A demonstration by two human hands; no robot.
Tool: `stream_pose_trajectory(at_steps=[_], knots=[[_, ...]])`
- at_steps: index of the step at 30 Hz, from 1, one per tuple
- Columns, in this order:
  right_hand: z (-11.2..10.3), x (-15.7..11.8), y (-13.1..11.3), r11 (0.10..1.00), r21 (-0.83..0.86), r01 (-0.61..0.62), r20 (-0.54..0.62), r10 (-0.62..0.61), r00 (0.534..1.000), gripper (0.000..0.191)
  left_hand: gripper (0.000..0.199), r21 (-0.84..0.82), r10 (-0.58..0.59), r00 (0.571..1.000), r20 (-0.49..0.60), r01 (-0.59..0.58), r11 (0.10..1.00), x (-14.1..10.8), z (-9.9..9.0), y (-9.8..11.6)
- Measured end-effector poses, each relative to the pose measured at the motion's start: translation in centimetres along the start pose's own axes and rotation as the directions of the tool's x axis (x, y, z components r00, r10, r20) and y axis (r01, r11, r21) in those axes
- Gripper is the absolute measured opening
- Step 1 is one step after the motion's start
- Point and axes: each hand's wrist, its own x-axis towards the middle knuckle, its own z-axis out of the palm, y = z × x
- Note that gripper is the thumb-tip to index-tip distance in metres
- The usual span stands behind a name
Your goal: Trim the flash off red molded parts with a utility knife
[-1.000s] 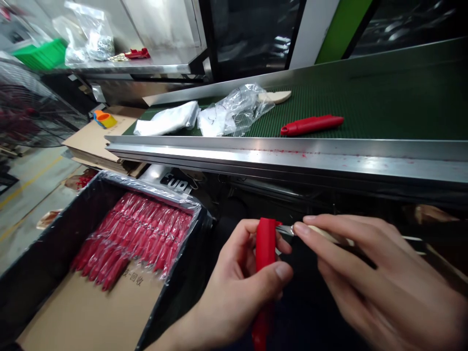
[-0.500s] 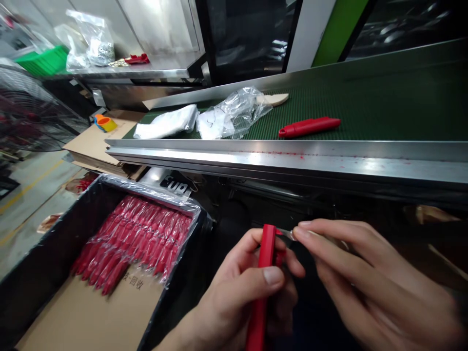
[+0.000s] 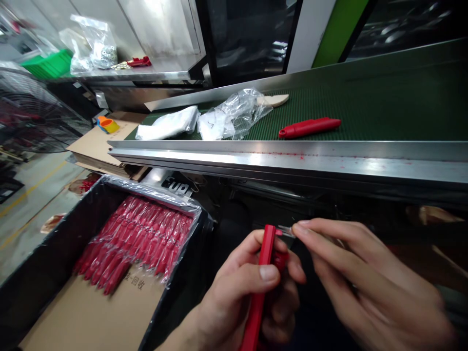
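A red plastic handle point(image 3: 260, 287) is clamped upright between the thumb and fingers of the left hand point(image 3: 241, 297), while a small metal blade point(image 3: 285, 231) is pinched in the fingertips of the right hand point(image 3: 365, 282) and held against the handle's top end. To the left, a black-lined box point(image 3: 47, 253) is filled with bagged red handles point(image 3: 135, 241); beyond, another red handle point(image 3: 309, 127) and clear bags point(image 3: 234, 113) are spread on the green belt point(image 3: 383, 107).
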Motion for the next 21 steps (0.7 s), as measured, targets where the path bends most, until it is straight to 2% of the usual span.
stream_pose_trajectory(at_steps=[3, 9, 15, 21], knots=[[-0.4, 0.0, 0.5, 1.0, 0.016, 0.019, -0.007, -0.019, 1.0, 0.041, 0.022, -0.013, -0.014, 0.997, 0.07, 0.015, 1.0, 0.0, -0.2, 0.1], [-0.7, -0.3, 0.5, 0.99, 0.031, 0.137, 0.049, -0.139, 0.989, 0.043, 0.017, -0.075, -0.052, 0.996, 0.068, 0.057, 0.996, -0.1, 0.0, 0.2], [-0.3, -0.2, 0.3, 0.991, 0.009, 0.137, 0.03, -0.137, 0.99, 0.042, 0.018, -0.099, -0.029, 0.999, -0.019, 0.027, 0.995, -0.2, 0.9, 0.0], [-0.2, -0.3, 0.3, 0.99, -0.005, 0.142, 0.017, -0.142, 0.99, 0.042, 0.018, -0.075, -0.023, 0.999, -0.032, 0.02, 0.997, -0.3, 1.0, -0.2]])
